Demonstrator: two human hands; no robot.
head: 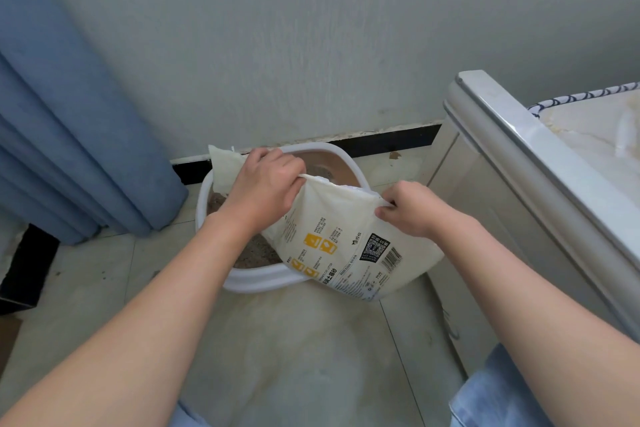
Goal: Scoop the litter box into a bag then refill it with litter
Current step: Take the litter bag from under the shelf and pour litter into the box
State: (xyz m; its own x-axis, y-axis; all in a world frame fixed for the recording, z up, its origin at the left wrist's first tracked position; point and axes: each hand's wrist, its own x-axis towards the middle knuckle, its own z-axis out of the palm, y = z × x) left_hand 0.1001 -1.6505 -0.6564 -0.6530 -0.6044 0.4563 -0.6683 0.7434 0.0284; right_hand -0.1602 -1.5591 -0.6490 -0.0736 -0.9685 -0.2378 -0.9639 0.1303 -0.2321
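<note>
A cream litter bag [349,239] with yellow icons, a barcode and a QR code hangs tilted over the white litter box [263,282], which stands on the floor against the wall. My left hand [263,187] grips the bag's upper left edge. My right hand [412,208] pinches the upper right corner. Grey-brown litter [258,253] shows in the box below my left wrist. Behind my left hand a second pale bag or flap [223,168] stands in the box. The box's brown inner wall [332,163] shows at the back.
A blue curtain [69,114] hangs at the left down to the floor. A white cabinet [519,191] with a marble-look top stands at the right, close to the box. A black baseboard [388,137] runs along the wall. My knees in blue jeans [502,388] are at the bottom.
</note>
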